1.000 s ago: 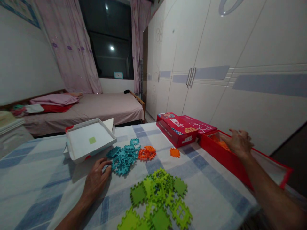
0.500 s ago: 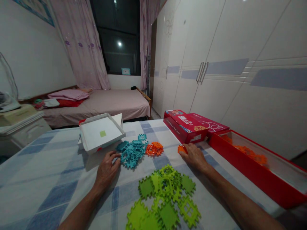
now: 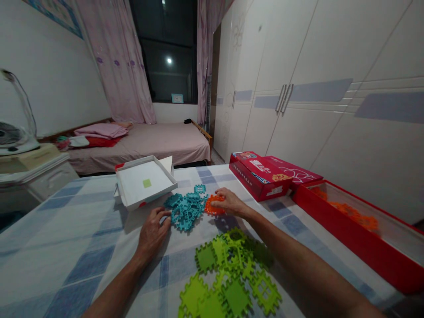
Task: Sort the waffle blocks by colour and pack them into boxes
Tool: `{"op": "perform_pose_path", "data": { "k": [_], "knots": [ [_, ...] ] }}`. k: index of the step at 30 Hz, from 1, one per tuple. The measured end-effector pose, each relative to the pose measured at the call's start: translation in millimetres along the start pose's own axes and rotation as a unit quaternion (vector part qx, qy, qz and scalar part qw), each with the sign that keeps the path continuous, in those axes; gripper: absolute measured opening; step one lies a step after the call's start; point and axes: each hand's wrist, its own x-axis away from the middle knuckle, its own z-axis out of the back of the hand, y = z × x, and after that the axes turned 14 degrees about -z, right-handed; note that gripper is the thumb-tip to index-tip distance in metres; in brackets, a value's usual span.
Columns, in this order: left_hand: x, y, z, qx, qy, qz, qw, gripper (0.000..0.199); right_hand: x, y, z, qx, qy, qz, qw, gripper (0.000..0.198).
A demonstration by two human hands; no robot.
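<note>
My right hand (image 3: 229, 201) is over the small pile of orange interlocking building pieces (image 3: 212, 209), its fingers closed on an orange piece there. How much of that piece belongs to the pile is hidden by the fingers. Resting on the cloth, my left hand (image 3: 155, 229) has its fingers loosely apart at the left edge of the teal interlocking pieces (image 3: 187, 212). The teal heap touches or nearly touches the orange one. Nearer to me lies a larger heap of green toothed pieces (image 3: 236, 293), some solid squares and some with window openings.
An open white box lid (image 3: 159, 192) lies tilted at the left, a green square inside. At the right stand a red printed box (image 3: 256, 176) and a long red open box (image 3: 351, 247) with orange pieces (image 3: 356, 215) in it. A checked cloth (image 3: 82, 229) covers the table.
My right hand has moved left from beside the red box to the orange pile, bringing an orange piece. My left hand stays by the teal heap. The view has shifted slightly.
</note>
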Motion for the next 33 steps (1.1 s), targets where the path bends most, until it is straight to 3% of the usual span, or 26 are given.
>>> {"op": "perform_pose_path", "data": {
  "k": [2, 4, 6, 8, 13, 17, 22, 24, 27, 33],
  "knots": [
    [0, 1, 1, 0.001, -0.002, 0.001, 1.000, 0.039, -7, -2, -14, 0.029, -0.001, -0.045, 0.999, 0.029],
    [1, 2, 1, 0.000, 0.001, 0.003, 1.000, 0.038, -10, 1, -22, 0.054, 0.000, -0.079, 0.995, 0.049],
    [1, 2, 0, 0.001, 0.006, 0.000, 1.000, 0.036, -10, 4, -24, 0.074, -0.005, -0.094, 0.993, 0.070],
    [2, 1, -1, 0.004, 0.015, -0.006, 1.000, 0.035, -8, 6, -22, 0.095, -0.018, -0.096, 0.991, 0.076],
    [2, 0, -3, 0.006, 0.016, -0.012, 1.000, 0.037, 5, -3, -14, 0.111, -0.026, -0.068, 0.991, 0.056],
    [1, 0, 0, -0.003, 0.007, -0.006, 1.000, 0.037, 19, -9, -16, 0.097, 0.011, -0.024, 0.995, 0.039],
    [1, -4, 0, -0.007, 0.007, -0.013, 1.000, 0.039, 28, 1, -12, -0.042, 0.080, 0.012, 0.996, 0.027],
    [2, -8, -2, -0.014, 0.008, -0.011, 1.000, 0.041, 34, 11, 7, -0.113, 0.111, -0.004, 0.987, 0.024],
    [1, -16, -5, -0.016, -0.002, -0.014, 1.000, 0.044, 50, 34, 60, -0.171, 0.197, -0.046, 0.964, 0.029],
    [0, -22, -6, -0.014, 0.000, -0.025, 1.000, 0.044, 85, 123, 188, -0.088, 0.440, -0.189, 0.874, 0.039]
  ]
}}
